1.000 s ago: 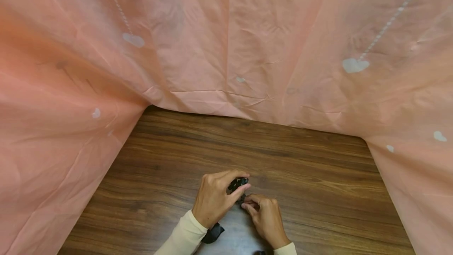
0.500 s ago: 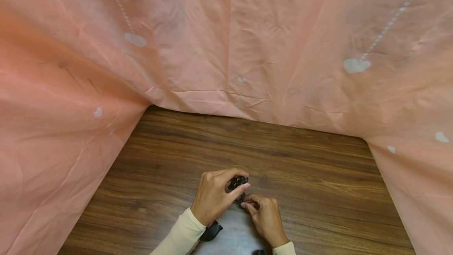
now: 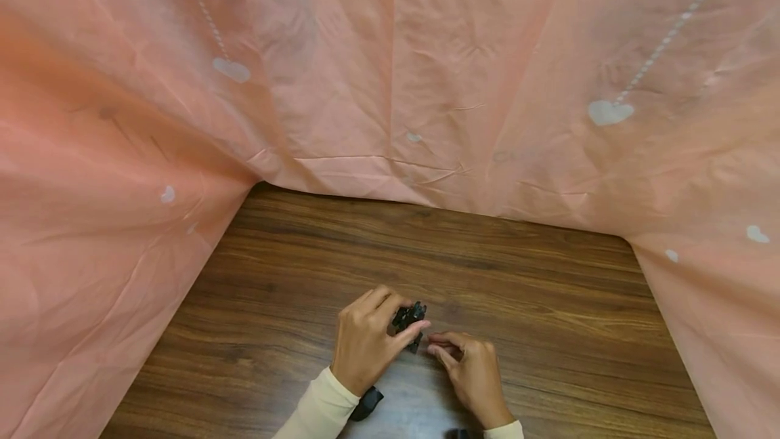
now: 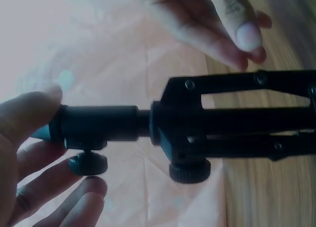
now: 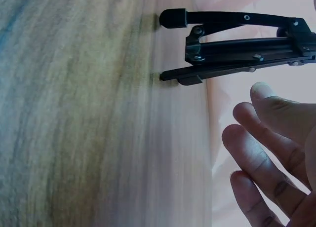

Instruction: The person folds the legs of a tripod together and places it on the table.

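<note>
A small black tripod (image 3: 414, 317) with folding legs stands close over the table, legs folded in near its centre column. Its upper tube, bearing a small knob, is gripped between the thumb and fingers of my left hand (image 3: 365, 344). In the left wrist view the tripod (image 4: 180, 128) lies sideways, a larger knob showing at its collar. Rubber-capped feet show on the tripod (image 5: 247, 47) in the right wrist view, right at the wood surface. Just right of the legs is my right hand (image 3: 475, 371), its fingers loosely bent and holding nothing, apart from the tripod.
The brown wood-grain table (image 3: 548, 290) spreads around both hands. A pink curtain (image 3: 390, 87) with white hearts walls it in at the back and both sides. A black wrist-worn device (image 3: 367, 404) shows under the left wrist.
My right hand has let go of the tripod's lower part and drawn away to the right. The tripod has turned slightly in my left hand, whose fingers have shifted on it.
</note>
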`<state>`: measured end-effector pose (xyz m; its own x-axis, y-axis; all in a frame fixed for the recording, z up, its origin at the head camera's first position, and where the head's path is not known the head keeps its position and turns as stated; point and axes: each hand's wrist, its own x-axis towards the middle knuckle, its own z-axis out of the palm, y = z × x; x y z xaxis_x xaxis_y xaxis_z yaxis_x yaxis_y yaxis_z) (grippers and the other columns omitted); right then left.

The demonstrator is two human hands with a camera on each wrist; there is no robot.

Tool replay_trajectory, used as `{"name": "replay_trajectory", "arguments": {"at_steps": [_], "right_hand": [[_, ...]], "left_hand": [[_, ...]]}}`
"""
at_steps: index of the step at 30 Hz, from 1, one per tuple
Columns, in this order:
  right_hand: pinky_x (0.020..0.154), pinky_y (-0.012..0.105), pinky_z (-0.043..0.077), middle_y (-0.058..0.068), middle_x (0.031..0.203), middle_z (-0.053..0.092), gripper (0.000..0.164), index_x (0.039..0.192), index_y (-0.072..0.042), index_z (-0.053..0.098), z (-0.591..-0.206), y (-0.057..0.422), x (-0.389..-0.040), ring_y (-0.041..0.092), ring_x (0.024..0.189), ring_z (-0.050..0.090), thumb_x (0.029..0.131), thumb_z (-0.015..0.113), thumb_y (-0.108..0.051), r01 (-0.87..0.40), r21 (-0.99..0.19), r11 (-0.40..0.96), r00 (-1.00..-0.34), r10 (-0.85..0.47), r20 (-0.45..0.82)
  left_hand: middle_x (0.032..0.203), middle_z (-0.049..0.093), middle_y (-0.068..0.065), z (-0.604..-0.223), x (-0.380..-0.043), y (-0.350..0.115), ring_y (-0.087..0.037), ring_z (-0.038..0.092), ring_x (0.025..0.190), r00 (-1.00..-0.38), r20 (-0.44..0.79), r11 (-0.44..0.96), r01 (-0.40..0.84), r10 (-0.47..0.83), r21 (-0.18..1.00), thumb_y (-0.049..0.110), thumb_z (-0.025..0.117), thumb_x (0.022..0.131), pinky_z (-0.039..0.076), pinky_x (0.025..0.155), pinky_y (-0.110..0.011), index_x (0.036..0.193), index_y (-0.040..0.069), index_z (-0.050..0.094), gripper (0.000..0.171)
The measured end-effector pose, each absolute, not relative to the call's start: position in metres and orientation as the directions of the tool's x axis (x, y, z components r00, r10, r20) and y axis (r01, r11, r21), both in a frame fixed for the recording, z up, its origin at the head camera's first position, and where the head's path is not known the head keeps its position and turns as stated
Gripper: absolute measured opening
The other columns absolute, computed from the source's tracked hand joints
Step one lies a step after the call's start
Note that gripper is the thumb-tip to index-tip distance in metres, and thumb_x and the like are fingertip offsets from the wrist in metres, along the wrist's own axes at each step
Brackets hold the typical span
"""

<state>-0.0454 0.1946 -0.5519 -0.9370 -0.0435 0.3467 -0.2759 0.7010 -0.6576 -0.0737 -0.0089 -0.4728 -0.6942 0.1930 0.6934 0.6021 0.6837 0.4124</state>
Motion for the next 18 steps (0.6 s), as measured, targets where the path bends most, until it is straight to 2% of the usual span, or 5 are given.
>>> {"name": "replay_trajectory", "arguments": {"at_steps": [4, 8, 14, 18], "right_hand": [[0.066, 0.009, 0.056, -0.003, 0.086, 0.082, 0.020, 0.089, -0.014, 0.084, -0.551, 0.195, -0.045, -0.001, 0.071, 0.073, 0.074, 0.094, -0.004, -0.276, -0.649, 0.709, -0.935, -0.042, 0.352], [0.065, 0.009, 0.055, -0.004, 0.084, 0.082, 0.021, 0.087, -0.015, 0.084, -0.550, 0.195, -0.044, -0.004, 0.071, 0.072, 0.074, 0.094, -0.003, -0.284, -0.650, 0.704, -0.931, -0.040, 0.363], [0.065, 0.009, 0.055, -0.004, 0.085, 0.082, 0.021, 0.087, -0.015, 0.084, -0.549, 0.195, -0.043, -0.003, 0.071, 0.072, 0.074, 0.094, -0.002, -0.285, -0.657, 0.698, -0.930, -0.034, 0.367], [0.064, 0.009, 0.055, -0.006, 0.085, 0.082, 0.022, 0.087, -0.017, 0.084, -0.548, 0.194, -0.043, -0.006, 0.071, 0.071, 0.074, 0.095, -0.003, -0.289, -0.645, 0.707, -0.925, -0.032, 0.379]], "left_hand": [[0.087, 0.073, 0.003, -0.471, -0.072, -0.008, -0.004, 0.059, 0.067, -0.705, 0.679, 0.660, 0.611, 0.204, 0.437, 0.034, 0.095, 0.080, 0.052, 0.060, -0.018, 0.094, 0.014, 0.079, 0.029], [0.094, 0.077, 0.004, -0.468, -0.073, -0.010, -0.010, 0.072, 0.082, -0.723, 0.653, 0.632, 0.618, 0.225, 0.467, 0.031, 0.093, 0.084, 0.060, 0.070, -0.024, 0.100, 0.013, 0.081, 0.027], [0.105, 0.080, 0.002, -0.467, -0.075, -0.017, -0.013, 0.076, 0.097, -0.749, 0.612, 0.577, 0.625, 0.254, 0.526, 0.025, 0.094, 0.084, 0.063, 0.084, -0.030, 0.108, 0.012, 0.081, 0.031], [0.106, 0.081, 0.001, -0.466, -0.076, -0.022, -0.014, 0.076, 0.098, -0.765, 0.601, 0.574, 0.606, 0.232, 0.551, 0.023, 0.094, 0.083, 0.063, 0.084, -0.031, 0.108, 0.011, 0.081, 0.031]]}}
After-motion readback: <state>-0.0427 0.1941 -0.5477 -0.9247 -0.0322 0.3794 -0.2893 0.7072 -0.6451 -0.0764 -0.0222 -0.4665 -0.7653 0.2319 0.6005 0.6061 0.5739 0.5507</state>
